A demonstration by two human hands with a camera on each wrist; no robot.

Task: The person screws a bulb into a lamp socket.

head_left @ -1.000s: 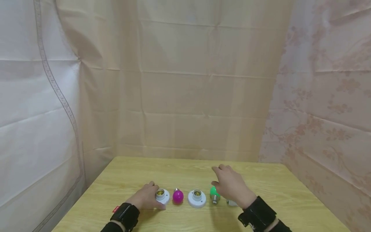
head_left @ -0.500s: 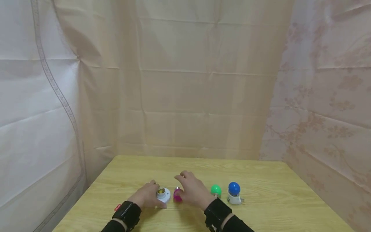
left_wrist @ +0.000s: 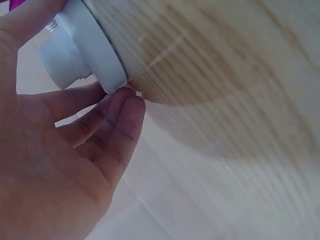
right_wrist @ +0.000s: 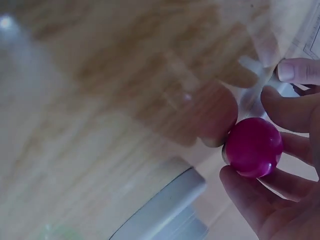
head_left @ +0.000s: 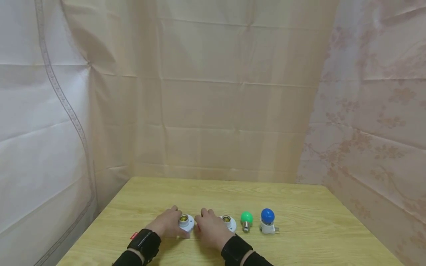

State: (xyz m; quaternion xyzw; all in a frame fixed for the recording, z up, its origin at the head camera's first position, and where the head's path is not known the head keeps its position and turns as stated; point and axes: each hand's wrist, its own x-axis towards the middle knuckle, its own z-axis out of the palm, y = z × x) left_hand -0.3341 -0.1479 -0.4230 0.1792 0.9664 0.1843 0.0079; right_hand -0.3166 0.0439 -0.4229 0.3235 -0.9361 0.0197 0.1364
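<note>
My left hand (head_left: 167, 223) grips a white round lamp holder (head_left: 188, 225) by its base, thumb on the near side and fingers on the far side. Its brass-lined opening faces up in the head view. Close up, the left wrist view has the fingertips at the edge of the lamp holder (left_wrist: 95, 47). Just to the right, my right hand (head_left: 213, 229) hides a magenta light bulb in the head view. The right wrist view shows that bulb (right_wrist: 254, 147) between the thumb and curled fingers, low over the wooden table (right_wrist: 100, 110).
A second white lamp holder (head_left: 232, 224) stands partly behind the right hand. Further right lie a green bulb (head_left: 246, 218) and a blue bulb (head_left: 267, 216) seated in a white plug-in socket (head_left: 267, 228). Hanging cloth (head_left: 213, 111) encloses the table behind and at both sides.
My right hand has moved left from above the green bulb to the magenta bulb and taken hold of it, uncovering the blue bulb. My left hand stays on the lamp holder.
</note>
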